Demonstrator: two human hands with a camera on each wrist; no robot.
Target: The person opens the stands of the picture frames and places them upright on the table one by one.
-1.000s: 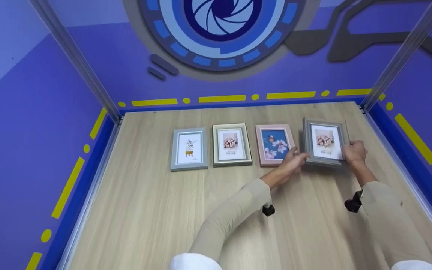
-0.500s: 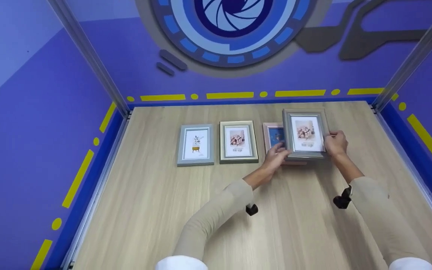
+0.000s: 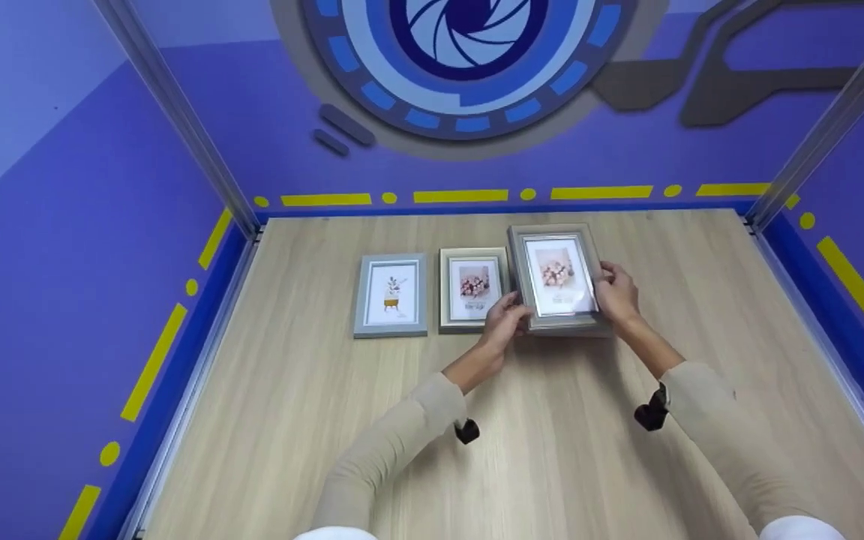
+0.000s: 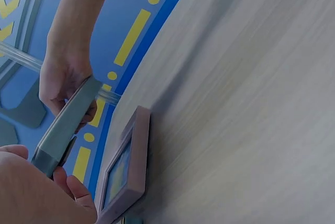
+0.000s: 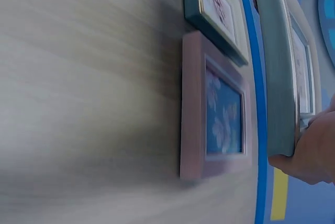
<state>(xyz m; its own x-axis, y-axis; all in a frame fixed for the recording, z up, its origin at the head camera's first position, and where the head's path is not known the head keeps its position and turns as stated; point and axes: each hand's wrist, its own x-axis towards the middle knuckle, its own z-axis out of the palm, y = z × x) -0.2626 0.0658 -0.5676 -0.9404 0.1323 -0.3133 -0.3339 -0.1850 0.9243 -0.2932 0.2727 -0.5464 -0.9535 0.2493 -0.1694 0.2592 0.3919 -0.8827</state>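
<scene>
Both hands hold a silver-grey picture frame (image 3: 556, 324) with a bouquet print, raised off the table. My left hand (image 3: 505, 319) pinches its lower left corner, while my right hand (image 3: 618, 292) grips the right side. Under it lies a pink picture frame (image 5: 192, 103) with blossoms on blue, almost wholly covered in the head view. The wrist views show a gap between the two. Left of them lies a gold-edged picture frame (image 3: 472, 328) with a similar bouquet print, its right edge overlapped by the held one. A light blue picture frame (image 3: 391, 332) lies farthest left.
The wooden table (image 3: 312, 420) is bounded by a blue back wall (image 3: 477, 169) and side walls with yellow dashes. Metal posts (image 3: 184, 112) stand at the back corners. A small black device (image 3: 467, 431) hangs at each wrist.
The silver-grey picture frame has been lifted and carried left by both hands, from right of the pink one to above it. The other picture frames stay put; the head view has shifted slightly.
</scene>
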